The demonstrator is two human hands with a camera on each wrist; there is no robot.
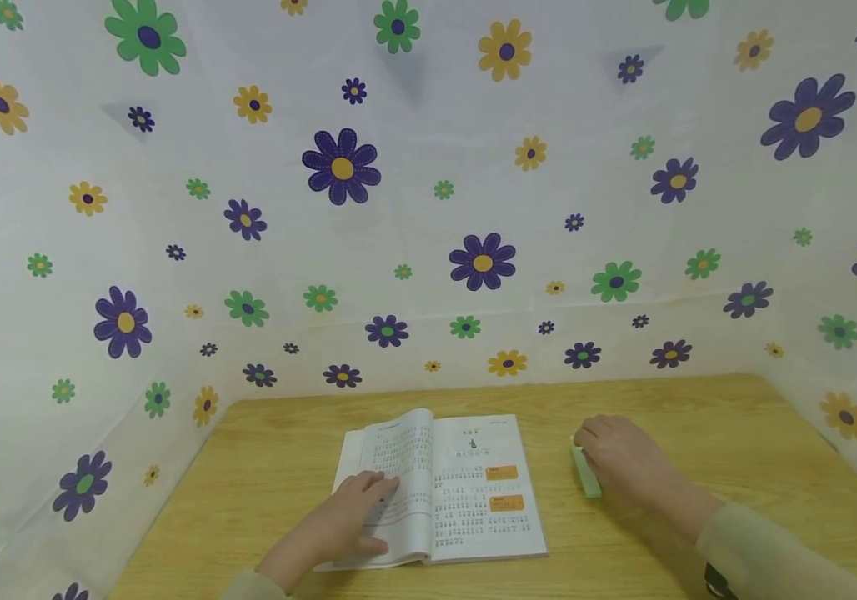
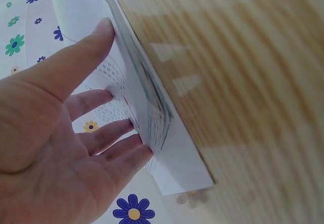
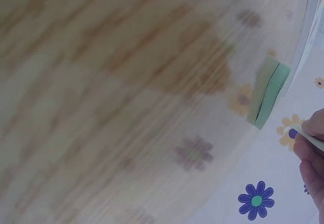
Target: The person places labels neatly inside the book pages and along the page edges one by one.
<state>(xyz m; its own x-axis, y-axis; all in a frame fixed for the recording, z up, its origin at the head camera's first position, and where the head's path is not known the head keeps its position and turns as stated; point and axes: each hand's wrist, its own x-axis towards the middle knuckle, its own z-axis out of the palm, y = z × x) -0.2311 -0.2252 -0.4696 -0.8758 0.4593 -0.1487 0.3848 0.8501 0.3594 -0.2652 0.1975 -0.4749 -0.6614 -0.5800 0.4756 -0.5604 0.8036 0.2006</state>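
Observation:
An open book (image 1: 483, 521) lies on the table, its left page curving up. My left hand (image 1: 349, 518) rests on that left page with fingers spread and relaxed; the left wrist view shows the thumb and fingertips against the pages (image 2: 139, 82). To the book's right is a small light-green block (image 3: 270, 93) with a dark line along its side, perhaps a pad of notes. Beside it, my right hand (image 1: 623, 458) pinches a thin pale strip (image 3: 310, 137) between thumb and fingers. Most of the strip is hidden by the hand, and its kind is unclear.
The wooden table (image 1: 263, 450) reaches back to a white sheet (image 1: 413, 225) printed with flowers, which also hangs at both sides. A dark band (image 1: 719, 581) shows at the right sleeve.

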